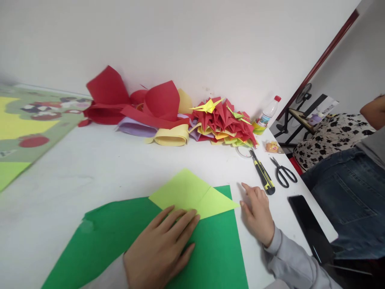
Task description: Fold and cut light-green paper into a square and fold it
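Note:
A folded sheet of light green paper (185,186), kite-shaped with a crease across it, lies over a larger dark green sheet (213,249). My left hand (165,245) rests flat, its fingers stretched out over the near edge of the light green paper. To the right, my right hand (257,212) is by the paper's pointed tip, with index finger and thumb apart and nothing seen between them. Beyond that hand lie a black and yellow utility knife (263,172) and black-handled scissors (282,172).
Red folded paper (162,102), a cream paper loop (171,137) and a heap of paper cranes (222,120) line the wall. A red-capped bottle (269,112), wrapped snack (272,147) and black phone (309,224) are rightward. A decorated board (57,132) lies left. People stand beyond the right edge.

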### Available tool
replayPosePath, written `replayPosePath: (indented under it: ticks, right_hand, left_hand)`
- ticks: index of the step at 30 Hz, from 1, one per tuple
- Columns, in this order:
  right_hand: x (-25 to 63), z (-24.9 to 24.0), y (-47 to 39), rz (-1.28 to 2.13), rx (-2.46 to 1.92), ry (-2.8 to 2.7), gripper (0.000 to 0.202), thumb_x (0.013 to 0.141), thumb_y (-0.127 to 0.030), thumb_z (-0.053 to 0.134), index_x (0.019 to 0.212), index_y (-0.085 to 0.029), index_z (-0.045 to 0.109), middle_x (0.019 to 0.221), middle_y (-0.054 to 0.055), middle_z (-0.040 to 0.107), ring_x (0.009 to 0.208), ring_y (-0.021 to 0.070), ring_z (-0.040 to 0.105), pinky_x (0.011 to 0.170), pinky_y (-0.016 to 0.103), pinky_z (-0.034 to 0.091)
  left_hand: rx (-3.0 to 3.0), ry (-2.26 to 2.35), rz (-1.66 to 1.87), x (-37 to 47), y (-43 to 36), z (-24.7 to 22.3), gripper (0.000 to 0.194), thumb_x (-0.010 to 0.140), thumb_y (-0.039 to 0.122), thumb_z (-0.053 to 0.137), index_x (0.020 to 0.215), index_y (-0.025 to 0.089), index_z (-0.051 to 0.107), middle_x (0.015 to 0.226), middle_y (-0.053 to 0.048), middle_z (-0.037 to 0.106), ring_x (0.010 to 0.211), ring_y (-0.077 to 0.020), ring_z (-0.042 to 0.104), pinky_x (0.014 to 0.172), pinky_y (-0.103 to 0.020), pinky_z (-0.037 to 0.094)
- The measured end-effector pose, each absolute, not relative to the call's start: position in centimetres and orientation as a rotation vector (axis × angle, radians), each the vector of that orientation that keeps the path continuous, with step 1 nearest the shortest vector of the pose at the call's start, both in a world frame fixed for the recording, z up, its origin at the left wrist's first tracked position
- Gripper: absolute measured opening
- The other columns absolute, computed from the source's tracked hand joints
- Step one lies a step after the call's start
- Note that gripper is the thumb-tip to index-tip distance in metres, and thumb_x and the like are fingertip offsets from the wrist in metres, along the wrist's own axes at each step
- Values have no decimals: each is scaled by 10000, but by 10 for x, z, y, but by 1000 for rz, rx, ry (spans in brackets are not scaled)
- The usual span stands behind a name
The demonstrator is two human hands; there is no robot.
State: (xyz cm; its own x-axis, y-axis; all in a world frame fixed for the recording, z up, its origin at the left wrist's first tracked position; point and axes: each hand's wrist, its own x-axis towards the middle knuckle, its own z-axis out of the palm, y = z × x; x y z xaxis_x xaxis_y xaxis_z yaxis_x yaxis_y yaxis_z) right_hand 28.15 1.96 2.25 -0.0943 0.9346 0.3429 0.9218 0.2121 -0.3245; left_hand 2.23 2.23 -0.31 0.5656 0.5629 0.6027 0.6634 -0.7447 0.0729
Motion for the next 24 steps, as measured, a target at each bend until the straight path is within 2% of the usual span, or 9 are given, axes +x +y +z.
replayPosePath:
  ticks: [3, 6, 8, 12, 16, 21, 24]
  right_hand:
    - [274, 31, 17, -78, -1510, -2071, 345, 916, -155, 440, 1250, -169, 527, 1048, 114, 579, 975, 254, 525, 835, 426, 418]
    - [264, 44, 18, -223, -1306, -2080, 426, 871, -23, 375, 1227, -182, 547, 1059, 112, 606, 979, 239, 556, 824, 408, 419]
    - [263, 51, 24, -260, -1248, -1956, 442, 859, 9, 354, 1180, -199, 575, 1010, 97, 619, 954, 226, 575, 812, 392, 434]
    - [280, 50, 39, -79, -1271, -1763, 307, 909, -59, 405, 1056, -209, 629, 959, 79, 648, 927, 206, 610, 808, 357, 484]
    - [295, 35, 44, 104, -1261, -1843, 239, 916, -109, 449, 1003, -202, 652, 934, 69, 664, 892, 185, 629, 792, 330, 510]
    - [280, 36, 50, 213, -1136, -2238, 144, 908, -199, 552, 1011, -189, 653, 981, 68, 681, 950, 183, 606, 839, 336, 491]
    - [257, 43, 57, 85, -905, -2651, 178, 858, -309, 650, 983, -183, 653, 1018, 65, 672, 944, 203, 591, 824, 355, 463]
  left_hand:
    - [-2623, -1006, -910, 24, 25, 1, 366, 971, 243, 328, 1030, 227, 689, 1013, -33, 699, 922, -228, 590, 946, -440, 394]
    - [-2620, -963, -826, 25, 26, 8, 325, 957, 187, 371, 987, 210, 694, 985, -36, 698, 900, -224, 594, 943, -439, 411]
    - [-2610, -941, -773, 25, 26, 11, 330, 961, 168, 364, 976, 183, 693, 977, -43, 699, 902, -225, 600, 961, -444, 409]
    - [-2591, -883, -749, 26, 30, 12, 365, 963, 126, 334, 939, 150, 697, 941, -52, 701, 886, -222, 614, 948, -440, 435]
    - [-2612, -805, -729, 31, 40, 15, 337, 920, 53, 380, 844, 135, 697, 902, -60, 693, 853, -206, 630, 844, -369, 509]
    - [-2665, -757, -713, 40, 45, 15, 298, 876, 34, 467, 682, 153, 659, 851, -78, 686, 807, -210, 643, 712, -331, 549]
    - [-2685, -752, -741, 40, 45, 14, 292, 863, 12, 469, 679, 158, 641, 827, -68, 684, 792, -205, 646, 697, -329, 558]
